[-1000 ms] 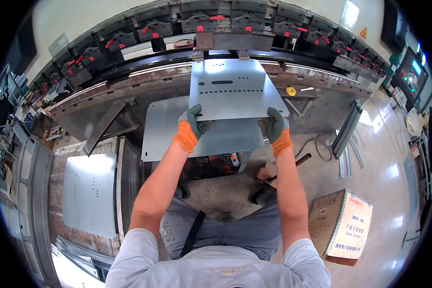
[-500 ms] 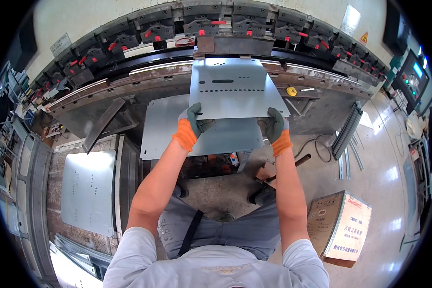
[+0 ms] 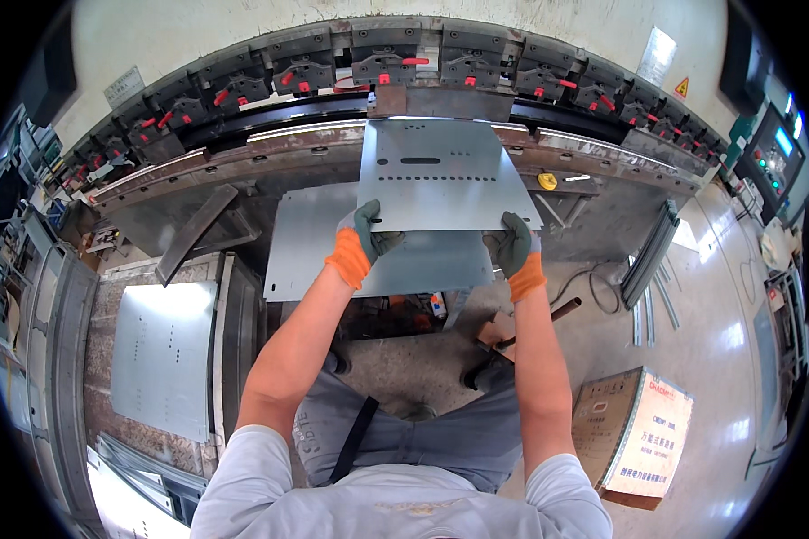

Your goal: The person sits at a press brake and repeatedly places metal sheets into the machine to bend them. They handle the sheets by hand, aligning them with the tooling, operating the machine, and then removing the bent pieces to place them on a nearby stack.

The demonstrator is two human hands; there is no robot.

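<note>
A flat grey metal sheet (image 3: 440, 199) with punched holes and a long slot lies level in front of me, its far edge at the tooling of a press brake. My left hand (image 3: 367, 232), in a grey-green glove with an orange cuff, grips its near left corner. At the near right corner my right hand (image 3: 512, 242), gloved alike, is closed on the same sheet. Both thumbs rest on top, with the fingers partly hidden underneath. Beyond the sheet, the dark punch block (image 3: 458, 103) hangs over the bed (image 3: 288, 144). Lower down, another plain metal sheet (image 3: 319, 251) lies partly under the held one.
Red-handled clamps (image 3: 413, 61) line the machine. A yellow tape measure (image 3: 546, 181) sits on a right-hand ledge. At left, a perforated sheet (image 3: 164, 359) lies on a pallet. Right are a cardboard box (image 3: 643, 436), leaning metal strips (image 3: 652, 256) and a control panel (image 3: 773, 148).
My view has tipped slightly, so the machine and sheet appear a little lower in the picture. Both hands keep the same hold on the sheet's near corners.
</note>
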